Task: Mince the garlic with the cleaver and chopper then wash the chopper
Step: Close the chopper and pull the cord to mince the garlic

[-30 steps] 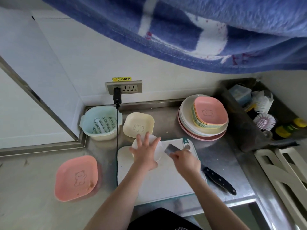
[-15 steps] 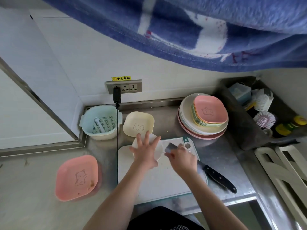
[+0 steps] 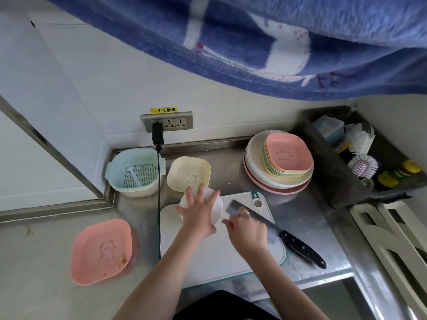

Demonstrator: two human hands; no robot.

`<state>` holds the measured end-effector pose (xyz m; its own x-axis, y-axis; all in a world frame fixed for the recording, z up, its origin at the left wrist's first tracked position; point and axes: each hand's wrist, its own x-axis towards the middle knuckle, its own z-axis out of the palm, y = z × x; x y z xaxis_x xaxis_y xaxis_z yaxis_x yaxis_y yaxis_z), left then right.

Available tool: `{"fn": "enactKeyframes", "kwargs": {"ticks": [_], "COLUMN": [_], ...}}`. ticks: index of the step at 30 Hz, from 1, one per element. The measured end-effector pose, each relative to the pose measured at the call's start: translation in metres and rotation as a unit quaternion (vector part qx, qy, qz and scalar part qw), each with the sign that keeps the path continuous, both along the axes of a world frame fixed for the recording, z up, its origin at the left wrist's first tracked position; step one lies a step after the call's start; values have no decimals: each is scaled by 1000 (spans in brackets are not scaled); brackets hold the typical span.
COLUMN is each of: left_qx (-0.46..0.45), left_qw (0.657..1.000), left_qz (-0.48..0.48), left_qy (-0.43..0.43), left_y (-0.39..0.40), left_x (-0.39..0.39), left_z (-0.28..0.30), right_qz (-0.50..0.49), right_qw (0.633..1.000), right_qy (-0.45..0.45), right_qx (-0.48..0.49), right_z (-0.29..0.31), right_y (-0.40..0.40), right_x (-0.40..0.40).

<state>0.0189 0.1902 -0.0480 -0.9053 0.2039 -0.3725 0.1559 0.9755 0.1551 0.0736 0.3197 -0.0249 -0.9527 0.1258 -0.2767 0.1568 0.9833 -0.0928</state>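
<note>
Left hand (image 3: pixel 199 215): fingers spread flat over white chopper (image 3: pixel 213 207) on cutting board (image 3: pixel 221 255). Right hand (image 3: pixel 248 229): curled, grip unclear, hiding mid-blade of cleaver (image 3: pixel 286 236). Nearby: cream dish (image 3: pixel 189 175), plate stack (image 3: pixel 278 165). Garlic not discernible.

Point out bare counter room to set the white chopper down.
Bare steel lies between the cutting board and plate stack, and right of the cleaver. The back edge is crowded: strainer basket, yellow dish.
</note>
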Motion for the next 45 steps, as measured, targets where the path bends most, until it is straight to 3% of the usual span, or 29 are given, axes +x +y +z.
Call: {"fn": "enactKeyframes", "kwargs": {"ticks": [3,6,8,11,14,16,20,23,25,27,30,32,34,36,40,43,45], "left_qx": [11,11,9,10,9,6,8,8,6,5,7,6,8,8,7,3,0], "left_qw": [1000,1000,1000,1000,1000,1000,1000,1000,1000,1000,1000,1000,1000,1000,1000,1000,1000], "left_qz": [-6,-4,-3,-4,-5,-7,-7,-7,-7,-8,-8,-10,-11,-12,-11,-13,-11], "left_qy": [-4,-7,-7,-4,-2,2,3,2,-1,3,7,8,7,5,-7,-3,-1], "left_y": [-1,-1,-1,0,0,-1,-1,-1,-1,-1,-1,-2,-3,-3,-3,-2,-1], "left_x": [-1,-1,-1,-1,-1,-1,-1,-1,-1,-1,-1,0,1,1,1,1,1], "left_z": [0,0,1,0,-1,-3,-2,-1,-1,-2,-3,-3,-3,-2,1,-1,-1], "right_qz": [-126,-291,-340,-280,-86,-15,-147,-305,-340,-286,-67,42,8,-106,-322,-293,-158], "right_qw": [992,957,940,960,995,999,989,952,941,958,997,997,998,994,946,956,987], "right_qy": [-5,-4,-3,-3,-22,-6,11,7,3,2,33,54,53,31,25,8,-5], "right_qx": [-6,11,21,3,-40,-44,-11,10,4,-6,-35,-26,-20,-11,21,5,-17], "right_z": [-9,-24,-29,-24,-10,-6,-15,-25,-30,-25,-11,-3,-5,-11,-14,-10,-5], "right_y": [44,108,125,99,34,10,62,123,133,110,46,18,26,56,121,102,61], "right_x": [-1,12,18,5,-16,-22,-18,6,13,6,-11,-17,-22,-17,2,-10,-22]}}
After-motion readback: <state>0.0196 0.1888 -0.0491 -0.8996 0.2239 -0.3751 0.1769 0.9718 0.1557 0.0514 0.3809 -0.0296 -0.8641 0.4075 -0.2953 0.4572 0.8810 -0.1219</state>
